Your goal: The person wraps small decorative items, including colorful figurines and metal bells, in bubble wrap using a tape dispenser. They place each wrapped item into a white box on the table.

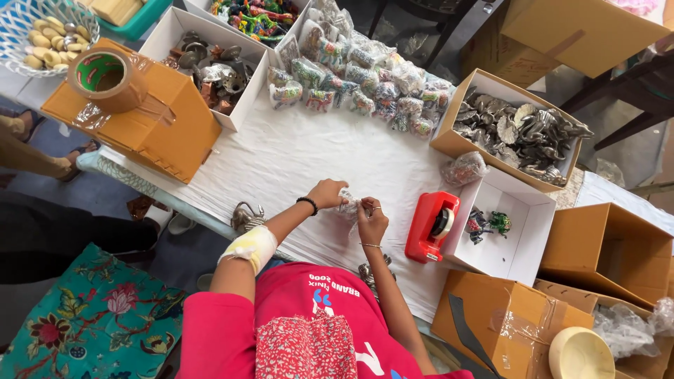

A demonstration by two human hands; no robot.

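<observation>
My left hand [326, 193], with a black band at the wrist, and my right hand [372, 221], with a ring and a thin bangle, both hold a small item wrapped in clear plastic [349, 205] just above the white tablecloth [295, 161]. The fingers of both hands pinch the wrap. A bandage [251, 245] covers my left forearm. A red tape dispenser [432, 226] stands right of my right hand.
Wrapped colourful figures [358, 77] are piled at the back. A cardboard box of metal pieces [516, 130] and a white box with two small figures [502, 224] sit right. On the left, a tape roll [105, 77] rests on a cardboard box beside a white box of metal figures [210, 67].
</observation>
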